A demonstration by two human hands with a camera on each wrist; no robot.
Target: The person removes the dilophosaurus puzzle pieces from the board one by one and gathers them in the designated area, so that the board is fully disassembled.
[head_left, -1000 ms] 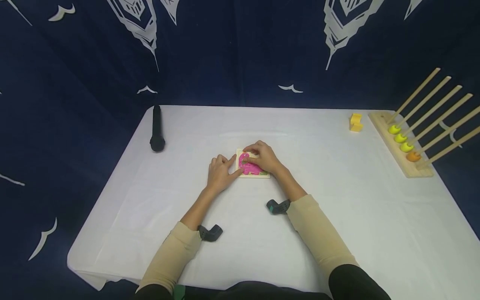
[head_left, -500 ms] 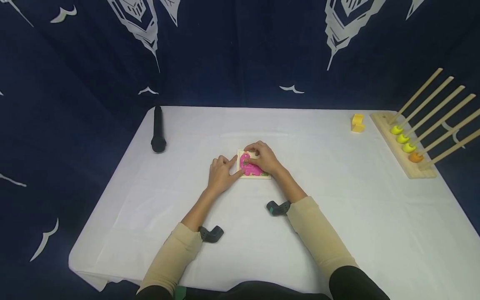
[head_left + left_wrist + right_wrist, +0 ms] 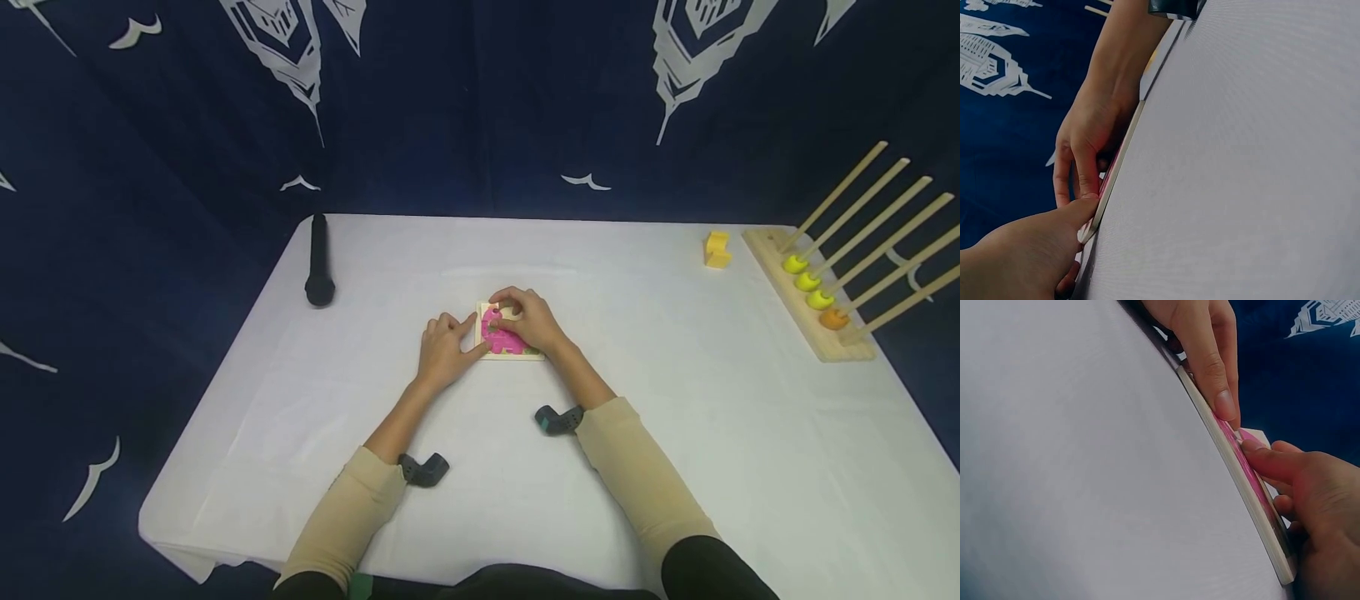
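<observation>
A small wooden puzzle board (image 3: 513, 357) with a pink dinosaur picture lies mid-table. My left hand (image 3: 441, 354) is at its left side, thumb and index finger extended; the thumb (image 3: 1225, 405) presses on the pink surface. My right hand (image 3: 531, 319) reaches over from the right, index finger bent near the top edge. Its thumb (image 3: 1254, 445) lies on the pink puzzle piece (image 3: 1252, 469), which thumb and index appear to pinch. The right hand covers much of the board's upper right part. In the left wrist view the board (image 3: 1116, 159) is seen edge-on.
A black microphone (image 3: 319, 262) lies at the back left. At the back right are a yellow block (image 3: 717, 250) and a wooden peg stand (image 3: 810, 308) with tall rods, yellow and orange beads. White cloth (image 3: 300, 400) covers the table; dark curtain (image 3: 480, 108) hangs behind.
The head view has tilted slightly, so everything sits a little lower and to the right. Both hands keep nearly the same place on the board.
</observation>
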